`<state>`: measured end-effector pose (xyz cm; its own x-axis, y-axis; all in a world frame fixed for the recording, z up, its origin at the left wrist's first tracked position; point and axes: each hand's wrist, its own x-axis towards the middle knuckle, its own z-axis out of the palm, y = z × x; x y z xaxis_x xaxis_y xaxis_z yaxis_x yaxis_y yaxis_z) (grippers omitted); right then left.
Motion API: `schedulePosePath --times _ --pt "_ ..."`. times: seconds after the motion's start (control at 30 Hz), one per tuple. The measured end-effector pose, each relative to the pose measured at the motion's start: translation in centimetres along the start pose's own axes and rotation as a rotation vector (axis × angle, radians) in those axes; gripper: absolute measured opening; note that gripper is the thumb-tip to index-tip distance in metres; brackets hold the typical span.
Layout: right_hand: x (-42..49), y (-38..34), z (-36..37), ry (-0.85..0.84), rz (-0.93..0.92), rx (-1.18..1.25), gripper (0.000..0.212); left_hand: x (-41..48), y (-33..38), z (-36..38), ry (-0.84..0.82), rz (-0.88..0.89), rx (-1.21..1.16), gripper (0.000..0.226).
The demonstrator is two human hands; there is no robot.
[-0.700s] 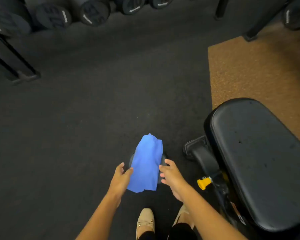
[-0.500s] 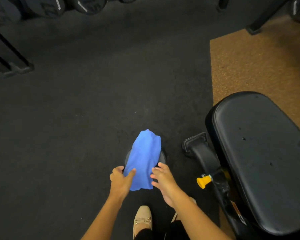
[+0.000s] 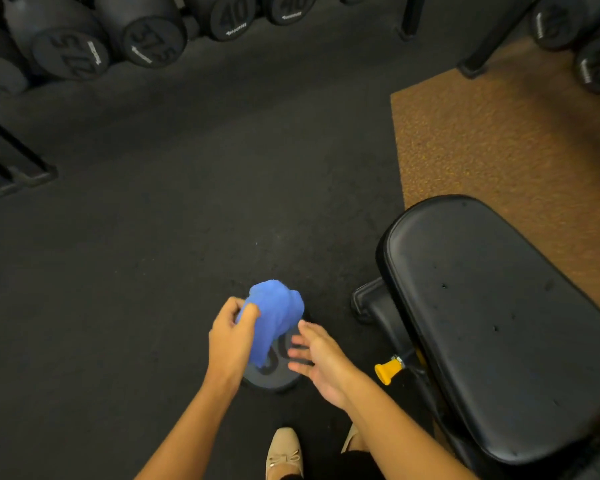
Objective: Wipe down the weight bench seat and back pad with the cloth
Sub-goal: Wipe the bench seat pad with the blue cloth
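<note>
One blue cloth (image 3: 274, 313) sits at the centre of the head view. The left hand (image 3: 231, 336) pinches its bunched upper part between thumb and curled fingers. The loose end hangs over a round dark weight (image 3: 271, 377) standing on the floor (image 3: 153, 237); whether it touches the weight is unclear. The right hand (image 3: 321, 362) is spread and empty, just beside that loose end. The black bench pad (image 3: 499, 323) lies to the right, apart from the cloth, above a yellow knob (image 3: 388, 370). The likely risk is that, held from one side only, the loose end drags across the floor and carries grit onto the pad. A bunched cloth would also wipe patchily.
</note>
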<state>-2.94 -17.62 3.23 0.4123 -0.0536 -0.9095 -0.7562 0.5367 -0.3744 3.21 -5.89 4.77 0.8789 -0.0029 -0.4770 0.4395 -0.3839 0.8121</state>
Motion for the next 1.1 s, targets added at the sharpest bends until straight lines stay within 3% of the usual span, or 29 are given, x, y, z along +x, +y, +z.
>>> schedulePosePath --times 0.1,0.2,0.37,0.57,0.67,0.73,0.8,0.9,0.97,1.1 --pt "-1.0 -3.1 -0.9 -0.006 -0.003 0.220 0.039 -0.2 4.9 -0.1 -0.052 0.179 0.032 0.015" --pt "-3.1 -6.5 -2.3 -0.153 0.040 0.334 0.060 -1.4 10.2 0.3 -0.170 0.292 -0.008 0.016" --pt "-7.9 -12.1 -5.6 -0.349 -0.138 0.598 0.071 -3.3 16.9 1.8 -0.445 0.342 -0.049 0.023" --pt "-11.0 -16.5 -12.5 -0.252 -0.506 0.545 0.040 -3.7 20.6 3.9 -0.705 0.223 -0.088 0.023" --pt "-11.4 -17.3 -15.9 -0.175 -0.661 0.488 0.046 -3.2 20.8 6.3 -0.710 0.216 -0.073 0.020" --pt "-11.2 -17.2 -17.7 -0.055 -0.734 0.444 0.043 -2.6 19.7 8.4 -0.623 0.216 -0.034 0.017" --pt "-10.1 -16.7 -19.1 0.135 -0.753 0.329 0.036 -2.1 17.9 11.0 -0.505 0.229 0.042 0.015" --pt "-8.0 -14.8 -20.8 0.477 -0.700 -0.130 0.045 -2.2 14.7 14.3 -0.446 0.351 0.305 0.032" --pt "-7.7 -13.2 -22.0 0.619 -0.698 -0.419 0.054 -2.6 13.2 15.6 -0.436 0.523 0.516 0.044" --pt "-8.0 -10.0 -22.7 0.869 -0.688 -1.033 0.064 -2.9 12.1 17.5 -0.236 0.999 1.012 0.049"
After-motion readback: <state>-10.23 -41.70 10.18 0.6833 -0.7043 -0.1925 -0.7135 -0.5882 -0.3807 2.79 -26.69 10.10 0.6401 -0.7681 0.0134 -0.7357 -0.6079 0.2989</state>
